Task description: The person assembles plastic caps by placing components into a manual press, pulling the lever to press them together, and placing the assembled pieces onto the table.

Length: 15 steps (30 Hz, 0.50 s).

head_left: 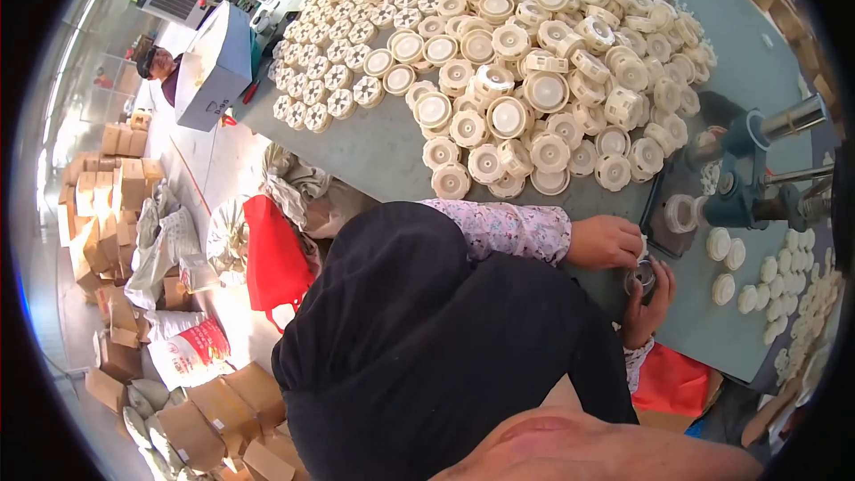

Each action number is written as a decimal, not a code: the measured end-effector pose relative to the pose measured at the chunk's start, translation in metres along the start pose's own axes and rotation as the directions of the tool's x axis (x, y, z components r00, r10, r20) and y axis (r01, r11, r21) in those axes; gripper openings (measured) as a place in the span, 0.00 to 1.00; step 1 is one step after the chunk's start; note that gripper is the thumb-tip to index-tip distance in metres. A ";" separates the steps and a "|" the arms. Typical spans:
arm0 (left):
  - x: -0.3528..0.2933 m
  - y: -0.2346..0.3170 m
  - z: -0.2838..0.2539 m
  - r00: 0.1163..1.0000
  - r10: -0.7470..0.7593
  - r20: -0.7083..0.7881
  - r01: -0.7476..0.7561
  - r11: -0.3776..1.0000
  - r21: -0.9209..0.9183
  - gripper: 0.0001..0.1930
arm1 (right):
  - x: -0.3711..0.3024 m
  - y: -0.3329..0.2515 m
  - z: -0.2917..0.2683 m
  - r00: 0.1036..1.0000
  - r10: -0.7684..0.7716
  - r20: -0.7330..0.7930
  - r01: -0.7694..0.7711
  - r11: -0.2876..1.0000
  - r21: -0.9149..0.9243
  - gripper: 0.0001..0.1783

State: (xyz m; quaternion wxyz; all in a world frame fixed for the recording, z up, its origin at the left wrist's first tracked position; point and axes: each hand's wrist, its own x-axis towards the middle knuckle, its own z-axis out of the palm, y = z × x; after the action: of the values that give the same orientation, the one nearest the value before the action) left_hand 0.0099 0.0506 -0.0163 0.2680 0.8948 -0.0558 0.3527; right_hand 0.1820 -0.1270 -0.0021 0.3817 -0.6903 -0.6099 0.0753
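Observation:
My left hand (607,242), in a floral sleeve, reaches along the table's near edge with its fingers pinched together. Its fingertips hold a small whitish piece, mostly hidden. Close beside it, my right hand (649,305) curls its fingers and thumb around a round clear-and-white part (639,278). Both hands meet at this part, just left of the dark base of a green press (753,160) with steel columns. A clear round fitting (682,213) shows at the press. A big heap of cream round plastic housings (543,89) lies beyond my hands.
Housings stand in rows (338,53) at the far left of the table. Small white discs (779,281) lie right of the press. A red bag (273,254), cardboard boxes (218,410) and sacks fill the floor at left. Another person (162,64) is beside a grey-blue box (214,71).

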 end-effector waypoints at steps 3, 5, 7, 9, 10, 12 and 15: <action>0.008 0.010 -0.006 0.995 0.049 -0.091 -0.047 0.999 0.024 0.09 | -0.007 0.007 -0.004 0.993 -0.093 -0.077 0.095 0.995 0.019 0.22; 0.015 0.020 -0.009 0.988 0.123 -0.097 -0.126 0.992 -0.025 0.08 | -0.013 0.005 -0.015 0.996 -0.028 -0.090 0.035 0.996 0.082 0.22; 0.014 0.020 -0.006 0.985 -0.045 -0.169 0.017 0.986 -0.168 0.08 | -0.024 0.008 -0.019 0.992 0.063 -0.106 -0.049 0.990 0.131 0.22; 0.008 0.012 -0.005 0.847 -0.503 -0.170 0.347 0.767 -0.539 0.08 | -0.034 0.029 -0.015 0.968 0.223 -0.113 -0.197 0.959 0.204 0.23; 0.007 0.010 -0.010 0.665 -0.745 -0.055 0.569 0.553 -0.609 0.10 | -0.020 0.016 -0.015 0.975 0.207 -0.084 -0.194 0.971 0.142 0.24; -0.005 0.000 -0.017 0.420 -0.890 0.180 0.657 0.161 -0.737 0.16 | -0.021 0.016 -0.007 0.938 0.323 -0.127 -0.267 0.905 0.330 0.24; -0.016 -0.002 -0.030 0.451 -0.819 0.355 0.332 -0.215 -0.918 0.17 | -0.014 -0.002 -0.005 0.920 0.337 -0.199 -0.171 0.804 0.569 0.27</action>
State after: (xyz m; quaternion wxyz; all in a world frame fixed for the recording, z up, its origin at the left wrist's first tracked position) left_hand -0.0199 0.0667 -0.0095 0.8875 0.3245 0.2386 0.2238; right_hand 0.1797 -0.1423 -0.0023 0.6323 -0.6337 -0.4018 0.1929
